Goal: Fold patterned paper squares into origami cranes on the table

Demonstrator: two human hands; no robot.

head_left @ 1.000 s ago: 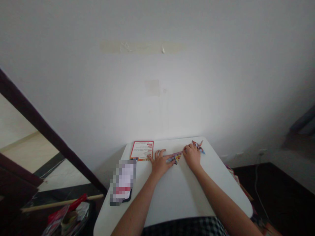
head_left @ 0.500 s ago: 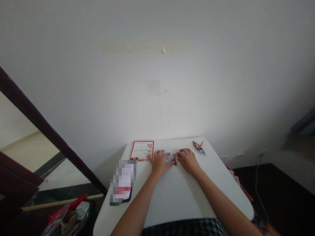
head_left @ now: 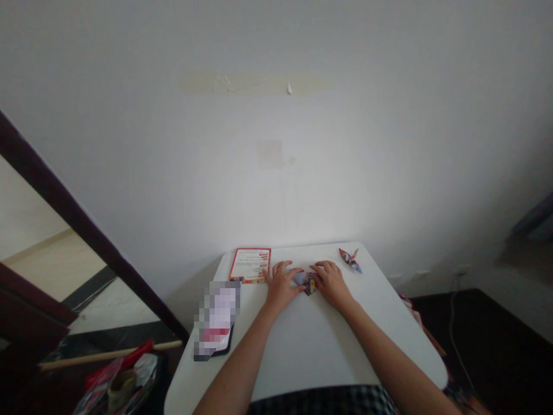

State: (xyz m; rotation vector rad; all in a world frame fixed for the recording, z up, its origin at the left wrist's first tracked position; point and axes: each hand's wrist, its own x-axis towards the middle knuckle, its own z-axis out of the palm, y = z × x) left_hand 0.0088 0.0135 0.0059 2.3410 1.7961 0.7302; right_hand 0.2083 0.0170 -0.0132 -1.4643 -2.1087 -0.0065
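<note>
A small folded piece of printed paper with purple, yellow and dark colours lies between my hands at the middle of the white table. My left hand grips its left side between index finger and thumb, the other fingers spread. My right hand holds the right side, its curled fingers covering part of the paper. Beyond my right hand, a folded paper crane rests near the far right edge.
A printed sheet with a red border lies at the table's back left. Nearer, a blurred-out phone sits by the left edge. The wall runs along the table's far side. A bin with rubbish stands on the floor at left.
The left fingers have shifted slightly on the folded paper, and a little more of it shows between my hands. The crane, sheet and phone stay in place.
</note>
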